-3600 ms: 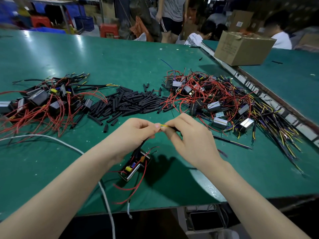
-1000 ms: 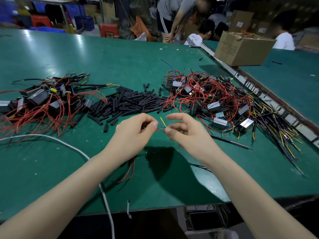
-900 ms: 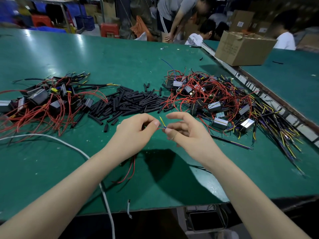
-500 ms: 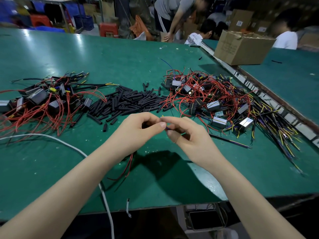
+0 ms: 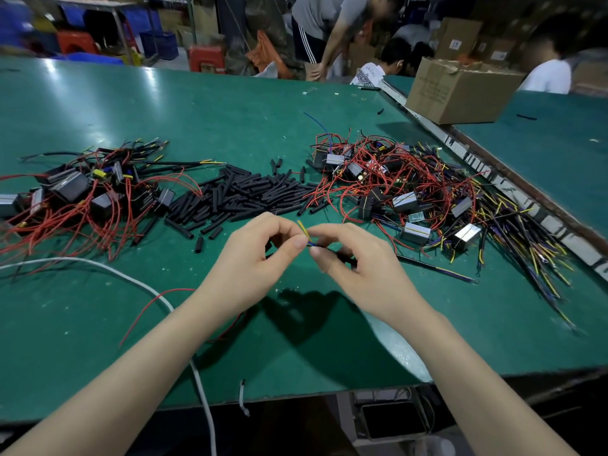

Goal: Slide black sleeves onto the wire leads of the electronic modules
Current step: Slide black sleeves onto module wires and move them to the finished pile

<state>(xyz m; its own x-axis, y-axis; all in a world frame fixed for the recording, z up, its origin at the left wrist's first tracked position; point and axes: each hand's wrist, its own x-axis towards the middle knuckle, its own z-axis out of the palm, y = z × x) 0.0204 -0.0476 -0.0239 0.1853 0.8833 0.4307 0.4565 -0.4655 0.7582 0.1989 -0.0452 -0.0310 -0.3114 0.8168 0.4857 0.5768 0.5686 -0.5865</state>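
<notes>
— Dozens of modules on the right, wires bare as far as I can see. That heap hasn't shrunk much.

— And the left pile?

— Some leads there look sheathed in black, so I'd call those done. Plenty of black sleeves lie loose between the two heaps.

— What's in hand?

— Left hand pinches the yellow and blue leads at their tips; right hand is curled round a black sleeve just beside them. I'd say it's being threaded. Its module hides under the hands.
</notes>
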